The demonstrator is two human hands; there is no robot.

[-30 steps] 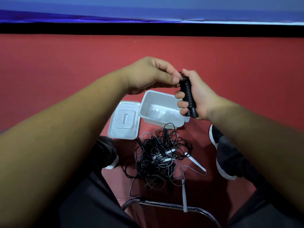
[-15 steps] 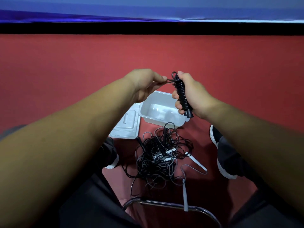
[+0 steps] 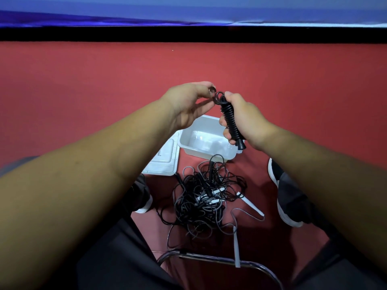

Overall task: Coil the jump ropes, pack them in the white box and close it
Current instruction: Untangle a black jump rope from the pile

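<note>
lid (image 3: 165, 162) just left of box (image 3: 201, 152), rope tangle (image 3: 205, 197) in front of box, btwn shoes (image 3: 281, 206)

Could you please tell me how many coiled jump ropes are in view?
1: the coiled rope is gripped in the right hand above the white box, the left hand pinching its end. The tangled pile may hide others.

A glossy black jump rope bundle (image 3: 230, 120) is showing a ribbed pattern of close wraps. A plain white plastic box (image 3: 199, 150) and a flat white lid (image 3: 165, 162) are standing out against the dull red floor (image 3: 293, 80). The tangled rope pile (image 3: 201, 197) is mixing black and grey cords with white handles. Along the floor's far edge a black band (image 3: 188, 34) is running under a blue strip (image 3: 188, 9). Black shoes with white soles (image 3: 276, 173) are flanking the pile.
</note>
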